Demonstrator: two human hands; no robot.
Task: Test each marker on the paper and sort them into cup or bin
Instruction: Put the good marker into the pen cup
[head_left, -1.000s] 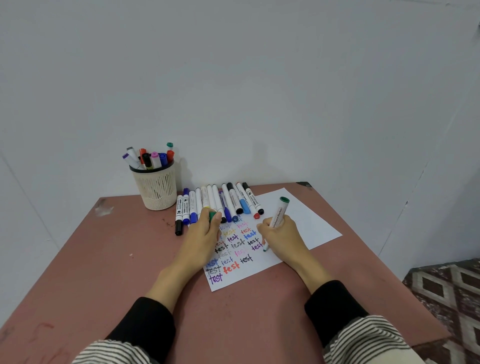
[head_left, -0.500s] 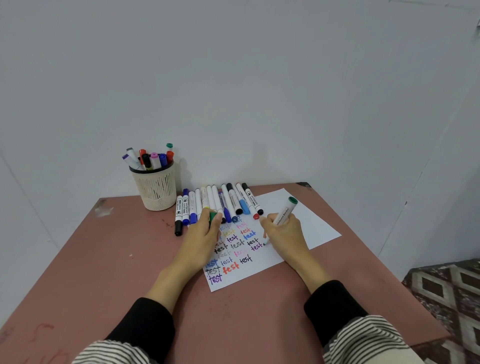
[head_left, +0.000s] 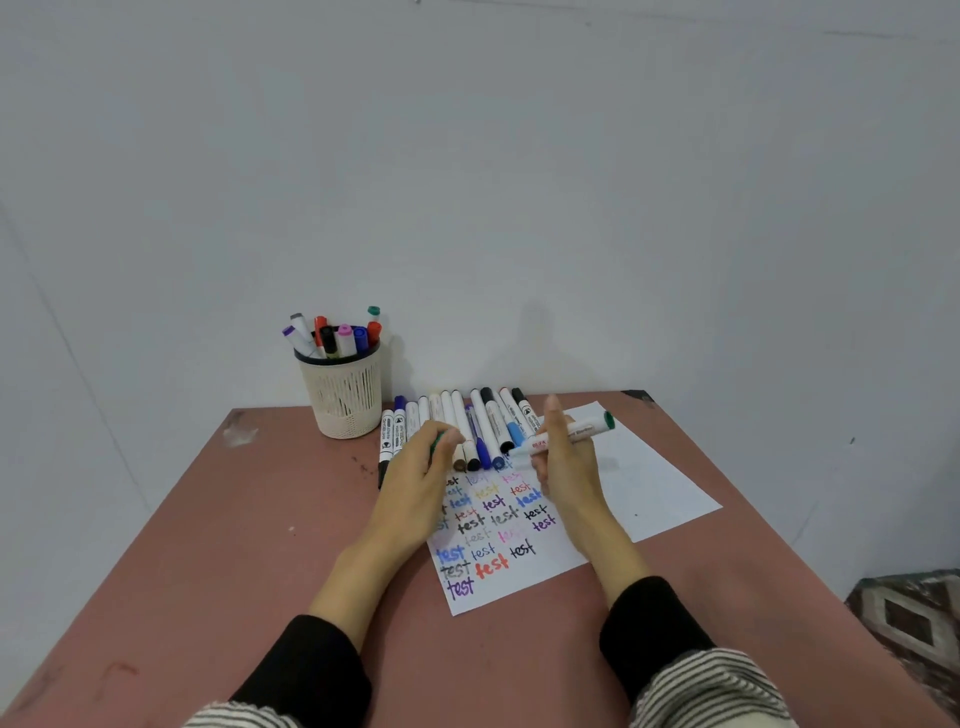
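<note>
The fingers (head_left: 551, 446) of the right hand (head_left: 563, 462) pinch a green-ended marker (head_left: 569, 434) lifted clear of the paper (head_left: 649, 483) and turned nearly level, its bare tip pointing left toward the left hand (head_left: 415, 483); half a second ago the same marker stood steeply with its tip on the sheet beside the written words. The left fingers (head_left: 451, 437) curl around a small green piece, apparently the marker's cap (head_left: 439, 441), and rest at the paper's far-left corner, where they have stayed. The lift suggests this marker's trial stroke is finished and the cap is about to go back on, after which it must be sorted; whether it wrote well cannot be read from here, since no green mark is clear among the words. Beyond the hands, a row of markers (head_left: 480, 426) lies side by side along the table's (head_left: 208, 545) far edge, just past the sheet. The cup (head_left: 343, 392), a cream mesh holder, stands near the table's far-left corner, well apart from the hands, with several markers upright in it. No bin is in view. Rows of coloured "test" words fill the sheet's left half.
</note>
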